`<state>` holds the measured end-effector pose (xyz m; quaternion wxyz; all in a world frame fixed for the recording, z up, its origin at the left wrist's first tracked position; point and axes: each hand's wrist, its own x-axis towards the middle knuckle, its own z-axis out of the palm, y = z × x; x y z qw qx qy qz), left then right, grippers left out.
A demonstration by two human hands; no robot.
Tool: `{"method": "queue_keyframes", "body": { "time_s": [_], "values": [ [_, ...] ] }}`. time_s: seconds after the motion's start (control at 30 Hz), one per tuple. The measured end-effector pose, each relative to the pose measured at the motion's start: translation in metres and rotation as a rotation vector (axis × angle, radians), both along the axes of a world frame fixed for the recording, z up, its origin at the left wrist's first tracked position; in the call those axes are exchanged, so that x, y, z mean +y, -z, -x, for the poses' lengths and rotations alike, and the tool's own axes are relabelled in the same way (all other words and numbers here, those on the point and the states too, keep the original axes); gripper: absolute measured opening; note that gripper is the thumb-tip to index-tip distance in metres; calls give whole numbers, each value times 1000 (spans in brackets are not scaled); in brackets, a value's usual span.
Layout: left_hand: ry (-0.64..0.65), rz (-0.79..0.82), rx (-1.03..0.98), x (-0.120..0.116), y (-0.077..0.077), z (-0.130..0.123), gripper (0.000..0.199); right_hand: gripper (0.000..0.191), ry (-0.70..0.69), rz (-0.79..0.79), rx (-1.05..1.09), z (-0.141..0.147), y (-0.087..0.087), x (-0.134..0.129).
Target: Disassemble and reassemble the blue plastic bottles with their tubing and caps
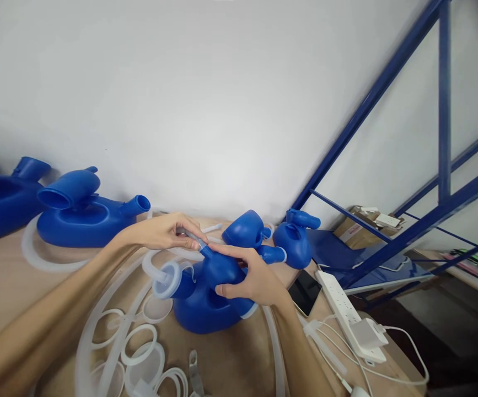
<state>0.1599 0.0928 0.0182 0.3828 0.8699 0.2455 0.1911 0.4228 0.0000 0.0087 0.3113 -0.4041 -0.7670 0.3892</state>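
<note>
Above a blue plastic urinal bottle [205, 314] in the middle of the table, my right hand [253, 273] grips a rounded blue cup-shaped piece [221, 271], thumb and fingers around it. A narrow spout on that piece points toward my left hand [166, 230]. My left fingers are closed around a translucent tube [189, 236], whose end meets the spout; how far it overlaps I cannot tell. On the bottle's left neck sits a white translucent cap [167, 280] with a hose attached. Part of the bottle is hidden behind my right hand.
More blue bottles [85, 220] stand along the wall, left and right. White rings [139, 344], discs and hoses lie at front left. A phone [305, 292], a power strip [346, 314] and cables lie at right. A blue metal frame [443, 110] rises beyond.
</note>
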Motion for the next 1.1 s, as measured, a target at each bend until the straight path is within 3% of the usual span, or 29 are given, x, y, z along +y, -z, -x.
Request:
{"method": "queue_keyframes", "body": {
  "time_s": [0.2, 0.4, 0.5, 0.73, 1.1],
  "values": [
    [-67, -109, 87, -10, -1, -4, 36, 84, 22, 82, -59, -1, -5, 3],
    [-57, -177, 72, -8, 3, -2, 37, 64, 186, -52, -507, 6, -25, -27],
    [-73, -227, 157, -8, 8, -1, 37, 72, 277, -88, -646, 14, -23, -32],
    [-304, -692, 416, -15, 27, -19, 13, 76, 208, -201, -544, 8, -7, -10],
    [-359, -745, 582, -20, 22, -41, 20, 66, 277, -195, -593, 19, -8, -12]
  ]
}}
